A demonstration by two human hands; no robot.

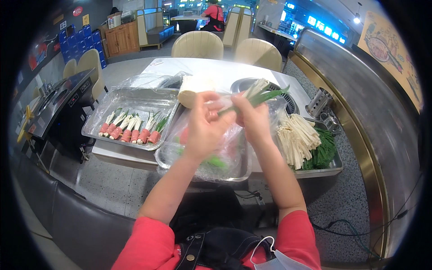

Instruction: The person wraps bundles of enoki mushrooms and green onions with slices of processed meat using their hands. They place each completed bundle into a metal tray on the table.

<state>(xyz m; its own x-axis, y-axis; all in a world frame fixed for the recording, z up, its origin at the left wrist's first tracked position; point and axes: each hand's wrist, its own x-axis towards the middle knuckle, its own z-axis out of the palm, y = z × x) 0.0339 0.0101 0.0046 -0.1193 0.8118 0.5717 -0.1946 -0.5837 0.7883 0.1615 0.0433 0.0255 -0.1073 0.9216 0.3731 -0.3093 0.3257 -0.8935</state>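
My right hand (253, 114) grips a bundle of enoki mushrooms and green chives (260, 96), its tips pointing up and to the right. Close beside it, my left hand (209, 130) is curled at the bundle's lower end; blur hides how firmly it holds. Below both hands is a metal tray (245, 173) lined with clear plastic film, with blurred pink and green contents. In the left metal tray (101, 98), several meat-wrapped enoki and chive rolls (126, 131) lie in a row. Loose enoki mushrooms (298, 140) and cut chives (324, 148) fill the right tray (320, 174).
A pale cylindrical object (187, 94) stands behind my hands on the white table (209, 65). A round metal tabletop fitting (293, 104) and a perforated metal holder (319, 101) are at right. Two chairs (197, 45) face me. Farther back, a person (215, 15) is at another table.
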